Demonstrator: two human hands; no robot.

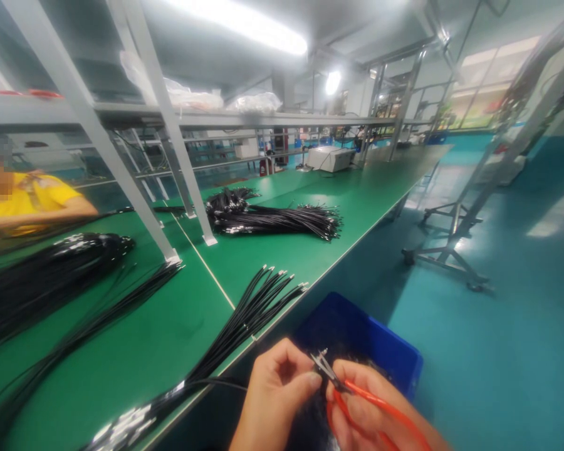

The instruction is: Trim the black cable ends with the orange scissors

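My left hand [282, 385] is closed in a pinch on a black cable [223, 381], which runs in from the bundle at the table edge. Its end is mostly hidden by my fingers. In my right hand [371, 401] are red-handled cutters [328, 369]; their jaws are parted right beside my left fingertips. A tiny bright piece shows at the jaws, too small to name. Left of my hands, a bundle of black cables [235, 335] with metal-tipped ends lies along the edge of the green table [188, 351].
Below my hands is a blue bin [397, 354]. More black cable bundles [282, 222] lie farther along the table and at left [51, 282]. Slanting shelf posts [169, 113] rise from the tabletop. A person in yellow [47, 194] works across it. At right stands a wheeled rack [451, 244].
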